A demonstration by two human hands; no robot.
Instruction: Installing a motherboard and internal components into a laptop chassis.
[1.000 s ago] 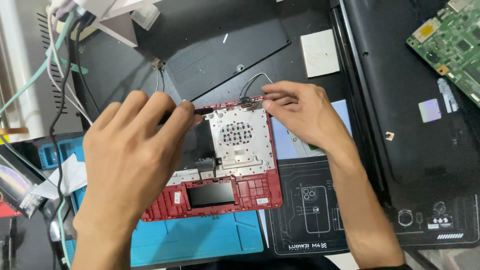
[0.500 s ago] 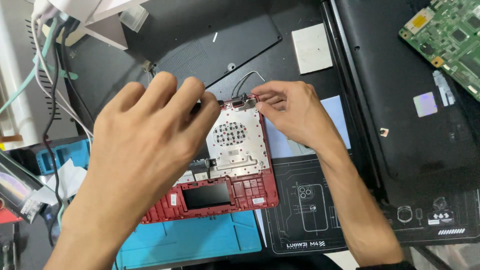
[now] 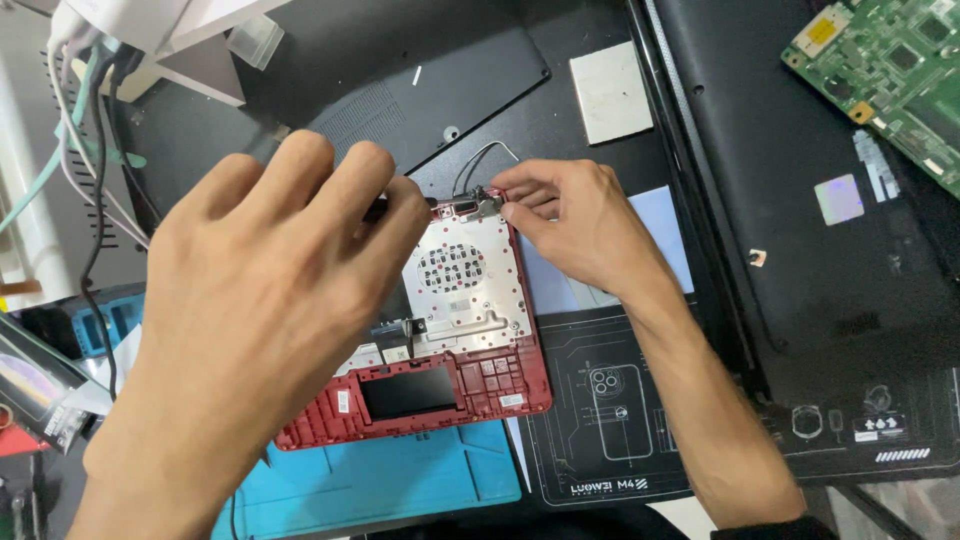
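Red laptop palmrest shell (image 3: pixel 470 400), inner side up, lies between the two hands, on a blue work mat (image 3: pixel 400 480) and a black printed mat (image 3: pixel 600 400). One silver metal backing plate (image 3: pixel 465 280) covers its upper half; one dark rectangular touchpad cutout (image 3: pixel 408 392) sits below it.

Right hand (image 3: pixel 580 225): fingers drawn together, pinching a small metal hinge bracket (image 3: pixel 478 205) at the shell's top right corner. Thin dark wires (image 3: pixel 480 160) loop away just above these fingertips.

Left hand (image 3: pixel 270 290): fingers curled downward over the shell's upper left, covering it. A dark object shows at the fingertips; whether it is gripped cannot be determined.

Change from the earlier frame: the left hand fills more of the view and hides more of the shell; the right hand remains at the same corner bracket.

Beyond the right hand: one black laptop base cover (image 3: pixel 420 70), one pale square pad (image 3: pixel 610 90), one large black panel (image 3: pixel 830 230) and one green circuit board (image 3: pixel 890 70) at the far right. Beyond the left hand: a bundle of cables (image 3: pixel 80 150).
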